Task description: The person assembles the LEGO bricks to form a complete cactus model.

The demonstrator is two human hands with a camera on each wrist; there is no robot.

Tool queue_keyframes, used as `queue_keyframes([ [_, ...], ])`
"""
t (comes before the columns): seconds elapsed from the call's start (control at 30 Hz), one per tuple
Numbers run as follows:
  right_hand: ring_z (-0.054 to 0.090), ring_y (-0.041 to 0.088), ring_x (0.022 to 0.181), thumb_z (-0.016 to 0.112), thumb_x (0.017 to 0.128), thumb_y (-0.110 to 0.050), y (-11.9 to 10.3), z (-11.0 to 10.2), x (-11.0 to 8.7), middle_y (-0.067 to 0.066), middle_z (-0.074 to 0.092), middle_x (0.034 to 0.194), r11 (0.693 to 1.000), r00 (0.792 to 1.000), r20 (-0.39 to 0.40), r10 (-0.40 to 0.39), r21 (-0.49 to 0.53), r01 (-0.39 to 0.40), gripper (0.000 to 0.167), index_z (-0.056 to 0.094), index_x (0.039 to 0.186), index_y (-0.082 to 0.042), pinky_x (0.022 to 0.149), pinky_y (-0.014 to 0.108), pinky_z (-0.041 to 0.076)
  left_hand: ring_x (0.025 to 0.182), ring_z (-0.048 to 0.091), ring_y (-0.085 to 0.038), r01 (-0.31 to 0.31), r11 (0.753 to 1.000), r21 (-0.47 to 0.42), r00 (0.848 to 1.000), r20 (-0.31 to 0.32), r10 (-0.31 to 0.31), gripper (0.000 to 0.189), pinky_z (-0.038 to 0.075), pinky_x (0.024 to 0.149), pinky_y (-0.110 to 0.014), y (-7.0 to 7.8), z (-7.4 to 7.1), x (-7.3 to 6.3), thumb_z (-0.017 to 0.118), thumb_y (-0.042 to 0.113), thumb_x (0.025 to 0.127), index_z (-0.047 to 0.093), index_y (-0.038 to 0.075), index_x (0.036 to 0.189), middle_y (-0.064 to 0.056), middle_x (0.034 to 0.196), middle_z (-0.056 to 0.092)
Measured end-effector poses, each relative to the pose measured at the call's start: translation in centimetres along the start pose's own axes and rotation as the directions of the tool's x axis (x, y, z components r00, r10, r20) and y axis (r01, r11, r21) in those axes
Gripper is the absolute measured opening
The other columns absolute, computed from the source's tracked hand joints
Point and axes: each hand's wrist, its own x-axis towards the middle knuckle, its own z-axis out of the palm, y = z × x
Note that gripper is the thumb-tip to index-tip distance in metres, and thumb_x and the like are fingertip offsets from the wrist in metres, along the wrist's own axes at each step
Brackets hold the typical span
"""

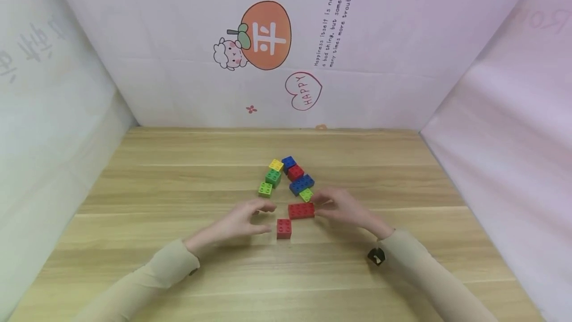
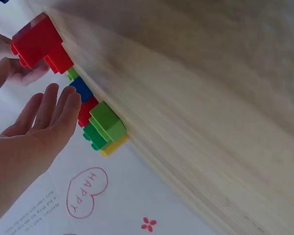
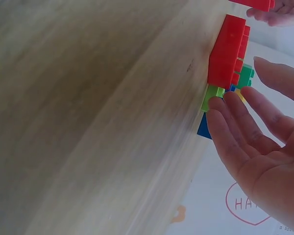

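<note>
Flanking the long red brick [image 1: 301,210], both hands [image 1: 239,220] [image 1: 343,207] loosely wide, right perhaps touching it

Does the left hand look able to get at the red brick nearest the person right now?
Likely yes: the left hand is open beside that red brick, with nothing visible between them.

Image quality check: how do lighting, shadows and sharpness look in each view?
Head: even light, soft shadows on the table beside the sleeves; left wrist: the table is dim near the top, its grain soft; right wrist: the table at left is dark and blurred, while the long red brick looks sharper.
</note>
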Motion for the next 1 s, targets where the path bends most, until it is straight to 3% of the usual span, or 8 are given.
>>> queue_keyframes([
  [0.37, 0.069, 0.022, 0.106, 0.073, 0.088, -0.014, -0.2, 0.2, 0.8, 0.007, 0.072, 0.113, 0.998, 1.0, 0.017, 0.013, -0.063, -0.012, 0.029, 0.067, 0.116, -0.007, 0.093, 0.036, 0.059, 0.127, 0.059, -0.026, 0.008, 0.999, 0.046, 0.998, 0.056, -0.011, 0.049, 0.047, 0.11, -0.049, 0.6, 1.0, 0.7, 0.071, 0.025, 0.091, 0.058, 0.007, 0.134, -0.009, 0.135, 0.063],
  [0.67, 0.067, 0.017, 0.1, 0.076, 0.086, -0.02, -0.6, 0.5, 1.1, 0.002, 0.072, 0.106, 0.986, 1.0, 0.02, -0.001, -0.168, 0.004, 0.028, 0.07, 0.112, -0.01, 0.088, 0.033, 0.058, 0.122, 0.062, -0.022, -0.046, 0.994, 0.099, 0.998, 0.057, 0.041, 0.043, 0.05, 0.107, -0.043, 0.5, 1.7, 1.0, 0.071, 0.024, 0.091, 0.062, 0.007, 0.128, -0.005, 0.13, 0.067],
  [1.0, 0.067, 0.019, 0.101, 0.08, 0.082, -0.02, -0.8, 0.7, 1.5, 0.004, 0.073, 0.107, 0.981, 0.999, 0.034, 0.01, -0.194, -0.003, 0.034, 0.07, 0.112, -0.008, 0.091, 0.037, 0.057, 0.119, 0.063, -0.019, -0.01, 0.995, 0.099, 0.999, 0.049, 0.005, 0.036, 0.051, 0.106, -0.043, 1.0, 1.8, 1.1, 0.071, 0.022, 0.091, 0.066, 0.01, 0.124, -0.003, 0.125, 0.07],
])
